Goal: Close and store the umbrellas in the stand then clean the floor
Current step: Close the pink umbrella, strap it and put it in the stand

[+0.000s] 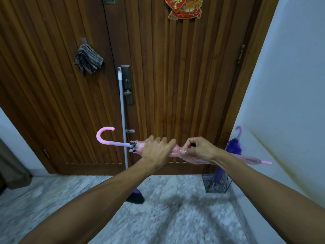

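While we hold the pink umbrella (190,154) flat in front of us, our left hand (156,152) is wrapped tight around its folded top, close to the curved handle that sticks out to the left. Our right hand (202,149) pinches something small at the middle of the folds with thumb and finger. We think it is the little strap that ties the umbrella up, but it is too small to be sure. The pink tip pokes out past our right arm. So this umbrella looks shut, but it is not tied yet, and it is not in the stand yet. Down below, the floor (175,217) is gray and speckled, and it has a dark patch that may be dirt or just a shadow; we cannot tell. We think the floor has not been cleaned yet. A little further off, the broom (123,120) leans on the door (175,85), with its dark bristles on the floor and no hand on it. In the corner on the right is the stand (217,184), a see-through box. A purple umbrella (232,147) is already in it, shut, with its handle up. So one umbrella is put away, one is almost ready, and the sweeping is left.
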